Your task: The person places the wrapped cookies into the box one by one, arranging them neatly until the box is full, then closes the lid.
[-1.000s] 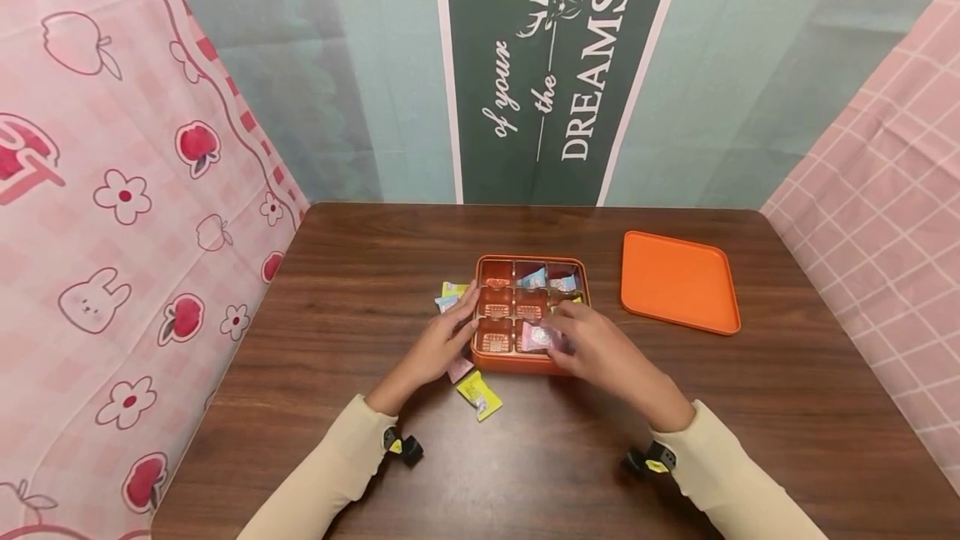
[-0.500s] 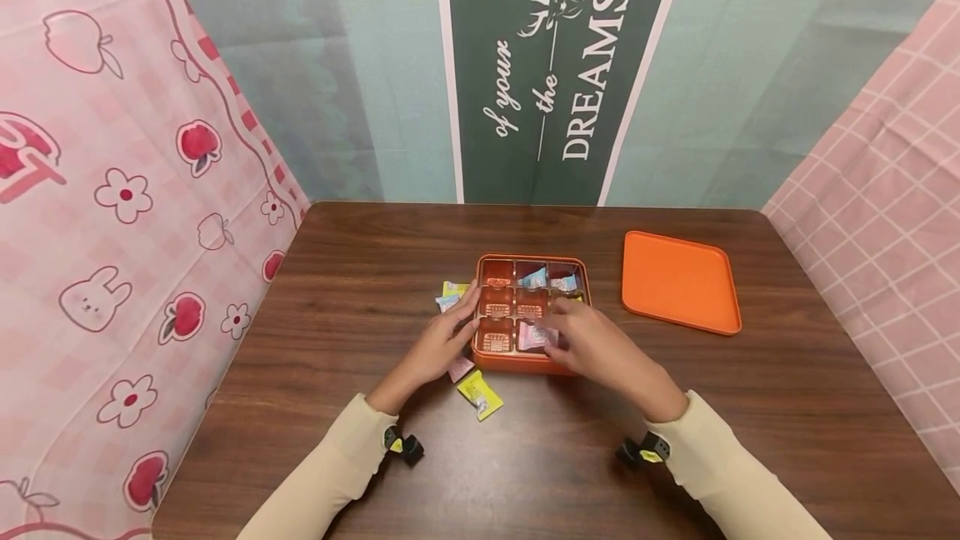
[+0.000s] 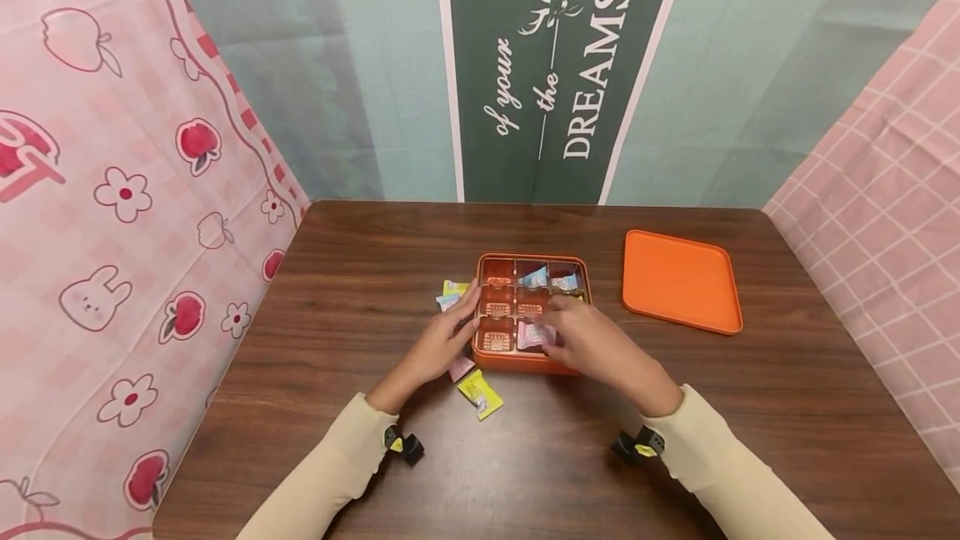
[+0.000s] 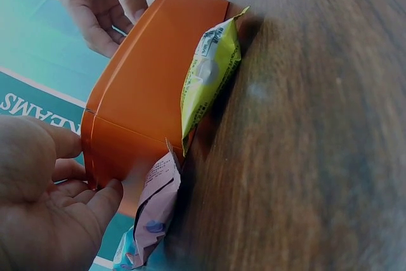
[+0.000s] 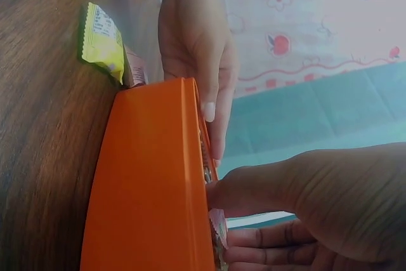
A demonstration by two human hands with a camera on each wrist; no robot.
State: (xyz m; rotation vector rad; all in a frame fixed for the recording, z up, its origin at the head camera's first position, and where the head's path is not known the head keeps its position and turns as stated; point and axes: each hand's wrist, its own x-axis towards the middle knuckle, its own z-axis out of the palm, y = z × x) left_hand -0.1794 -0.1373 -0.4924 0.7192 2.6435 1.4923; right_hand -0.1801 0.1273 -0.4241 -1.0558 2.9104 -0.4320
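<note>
An orange box (image 3: 525,364) with a divided clear insert sits mid-table. My left hand (image 3: 441,346) rests against its left wall, fingers extended along the rim. Over the front right compartments, my right hand (image 3: 592,346) pinches the right end of a pink wrapped candy (image 3: 531,334), which lies in the front middle compartment. In the right wrist view, that pink wrapper (image 5: 219,225) shows between thumb and fingers at the rim. Two blue-wrapped candies (image 3: 535,277) occupy back compartments. A yellow wrapper (image 3: 577,295) at the middle right is mostly hidden by the right hand.
A yellow candy (image 3: 480,394) lies in front of the box's left corner. Close by, a pink candy (image 3: 460,368) is partly under the left hand. Blue (image 3: 447,302) and yellow (image 3: 454,287) candies lie left of the box. An orange lid (image 3: 681,280) lies at the right.
My right hand has shifted slightly left over the box, and the pink candy has moved very slightly in its compartment. My left hand stays against the box.
</note>
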